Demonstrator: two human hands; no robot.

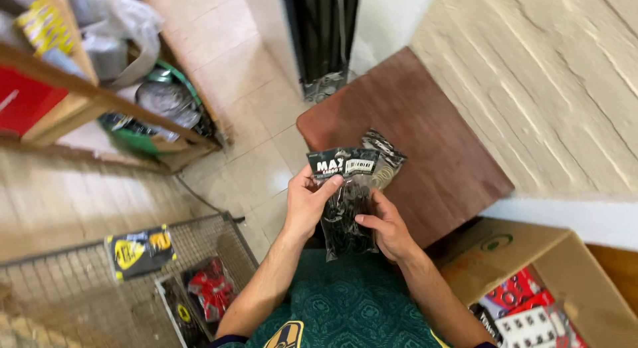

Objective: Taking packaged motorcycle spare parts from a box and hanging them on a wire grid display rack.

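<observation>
A black packet (345, 202) was pinched by the left hand (307, 205) at nine o'clock and the right hand (389, 230) at four.

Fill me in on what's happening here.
A person holds a clear packet of black netting in both hands: the left hand pinches its dark header card, the right hand grips its side. A second similar packet lies behind it, over a brown board. An open cardboard box holds more packaged goods.

Black contents of the clear packet (345, 212) too blurred to tell, second packet (384, 160) mostly hidden behind it, cardboard box (565, 268) and wire basket (66, 288) cut off by bottom edge, shelf (100, 95) items blurred.
</observation>
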